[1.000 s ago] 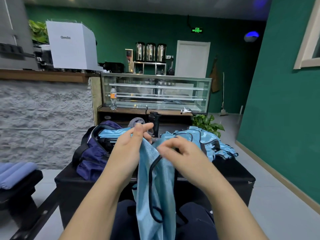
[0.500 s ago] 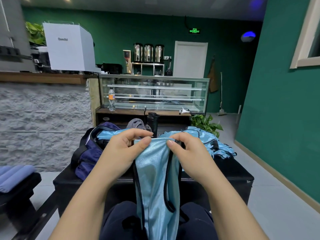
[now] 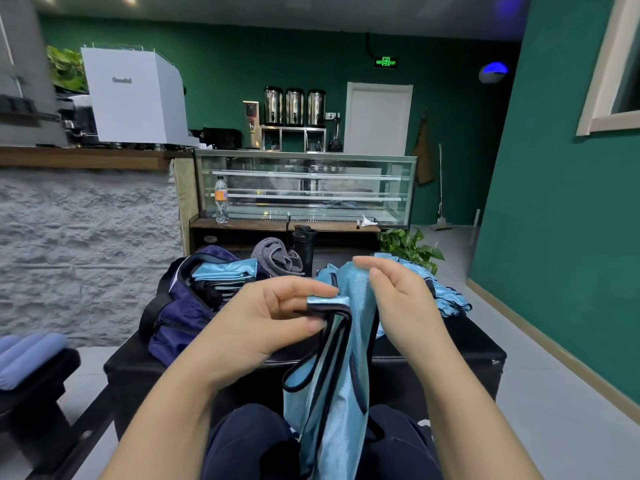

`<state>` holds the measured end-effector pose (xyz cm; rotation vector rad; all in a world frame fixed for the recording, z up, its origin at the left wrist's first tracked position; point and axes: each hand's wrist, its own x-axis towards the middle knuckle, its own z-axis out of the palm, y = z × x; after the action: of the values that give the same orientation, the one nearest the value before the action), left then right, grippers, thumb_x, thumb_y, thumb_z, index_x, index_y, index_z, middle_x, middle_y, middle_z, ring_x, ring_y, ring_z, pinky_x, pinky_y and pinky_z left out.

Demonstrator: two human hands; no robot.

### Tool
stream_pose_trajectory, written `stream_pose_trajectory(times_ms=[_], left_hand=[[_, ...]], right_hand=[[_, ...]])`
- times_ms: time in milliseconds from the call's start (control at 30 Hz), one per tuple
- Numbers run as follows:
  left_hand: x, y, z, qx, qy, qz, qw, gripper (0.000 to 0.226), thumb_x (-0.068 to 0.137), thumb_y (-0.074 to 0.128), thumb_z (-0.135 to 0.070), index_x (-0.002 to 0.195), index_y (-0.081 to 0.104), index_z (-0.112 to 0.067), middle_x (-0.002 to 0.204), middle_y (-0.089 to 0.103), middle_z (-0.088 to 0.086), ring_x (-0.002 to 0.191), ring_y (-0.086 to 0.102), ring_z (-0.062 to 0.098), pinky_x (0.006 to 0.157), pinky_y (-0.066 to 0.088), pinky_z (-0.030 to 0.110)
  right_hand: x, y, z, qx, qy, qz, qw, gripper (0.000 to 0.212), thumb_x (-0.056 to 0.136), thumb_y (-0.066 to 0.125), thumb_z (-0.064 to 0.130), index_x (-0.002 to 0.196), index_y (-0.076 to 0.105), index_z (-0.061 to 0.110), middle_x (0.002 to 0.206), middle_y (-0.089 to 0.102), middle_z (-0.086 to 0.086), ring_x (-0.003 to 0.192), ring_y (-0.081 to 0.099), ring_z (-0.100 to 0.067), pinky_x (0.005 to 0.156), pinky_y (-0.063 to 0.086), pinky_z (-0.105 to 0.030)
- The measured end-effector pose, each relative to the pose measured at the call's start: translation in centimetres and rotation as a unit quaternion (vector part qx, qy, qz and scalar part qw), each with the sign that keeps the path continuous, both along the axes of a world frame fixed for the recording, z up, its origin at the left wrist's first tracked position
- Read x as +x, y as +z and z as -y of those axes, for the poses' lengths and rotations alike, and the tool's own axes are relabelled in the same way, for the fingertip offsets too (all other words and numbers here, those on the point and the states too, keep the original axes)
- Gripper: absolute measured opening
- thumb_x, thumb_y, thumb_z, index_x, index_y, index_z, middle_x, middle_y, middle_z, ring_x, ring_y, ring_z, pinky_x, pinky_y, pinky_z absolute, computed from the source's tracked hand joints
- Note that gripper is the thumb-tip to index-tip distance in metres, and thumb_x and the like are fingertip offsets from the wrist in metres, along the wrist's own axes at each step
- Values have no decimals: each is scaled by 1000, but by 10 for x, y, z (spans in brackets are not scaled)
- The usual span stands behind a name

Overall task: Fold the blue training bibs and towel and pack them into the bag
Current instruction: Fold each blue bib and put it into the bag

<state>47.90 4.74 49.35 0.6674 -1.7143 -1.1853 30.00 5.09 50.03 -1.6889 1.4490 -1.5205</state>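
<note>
A light blue training bib (image 3: 332, 393) with black trim hangs down over my lap. My left hand (image 3: 266, 320) pinches its black-edged top corner between thumb and fingers. My right hand (image 3: 398, 303) pinches the bib's upper edge a little higher and to the right. On the black table (image 3: 460, 344) a navy bag (image 3: 180, 317) lies open at the left, with folded blue bibs (image 3: 225, 273) inside it. A heap of unfolded blue bibs (image 3: 446, 296) lies behind my right hand. A grey towel (image 3: 277, 256) sits crumpled at the back, between the bag and the heap.
A black bottle (image 3: 304, 247) stands beside the towel. A blue cushion (image 3: 27, 358) lies on a dark bench at the left. Behind the table are a glass display counter (image 3: 304, 188), a potted plant (image 3: 408, 247) and a stone-faced bar (image 3: 86, 244). A green wall (image 3: 561, 237) runs along the right.
My hands have drawn apart along the bib's top. The left has dropped slightly with a trimmed corner, and the right has risen with the other part of the edge.
</note>
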Motion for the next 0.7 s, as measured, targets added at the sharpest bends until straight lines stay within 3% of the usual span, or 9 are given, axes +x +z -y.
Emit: stream_pose_trajectory(times_ms=[67,167,233,300,433,533,600,700], left_hand=[[-8,1,0,-47,53,25,997,33,84,58,14,88,70,-16,82,75,-4,76,69,3,66,50,12],[-15,3,-1,-118,116,80,983,31,87,60,5,81,71,-24,76,74,-7,69,68,3,64,49,12],[-15,2,0,-169,149,109,968,27,88,63,-4,75,70,-27,71,72,-6,63,65,8,63,50,18],[-13,1,1,-205,184,136,952,19,88,66,-18,72,67,-28,66,69,-8,59,62,9,62,50,24],[-12,2,1,-252,229,162,926,19,85,69,-22,69,61,-29,62,59,-8,54,48,7,54,37,20],[-13,1,4,-297,262,178,901,16,82,66,-37,71,60,-27,65,55,-7,61,48,5,57,35,18],[-12,-1,7,-323,293,190,880,19,77,61,-44,71,59,-26,69,46,-10,67,46,2,59,32,18],[-13,-2,6,-328,301,163,881,21,74,56,-52,66,52,-33,77,43,-14,73,44,-1,61,31,15]], right_hand=[[1,3,-4,-12,34,-13,999,33,101,38,11,120,61,24,101,56,27,83,50,23,72,34,4],[5,2,-8,-6,81,-26,996,27,101,42,16,121,52,30,77,52,19,59,48,10,63,37,-9],[7,1,-9,11,108,-29,994,17,100,46,18,113,54,26,70,56,15,63,52,5,69,42,-19],[9,1,-10,19,146,-18,989,12,99,48,15,104,57,23,75,67,12,76,61,-2,78,48,-28],[9,5,-15,22,168,-31,985,19,100,46,12,98,61,24,87,71,9,85,64,-1,83,48,-24],[8,7,-19,19,172,-52,984,25,100,42,10,101,62,25,90,69,12,85,62,2,81,45,-20],[9,9,-22,20,194,-44,980,25,99,43,9,102,63,23,83,68,15,76,60,1,76,45,-17],[8,11,-23,5,238,-19,971,11,95,55,6,101,62,11,58,62,20,54,53,7,59,39,-6]])
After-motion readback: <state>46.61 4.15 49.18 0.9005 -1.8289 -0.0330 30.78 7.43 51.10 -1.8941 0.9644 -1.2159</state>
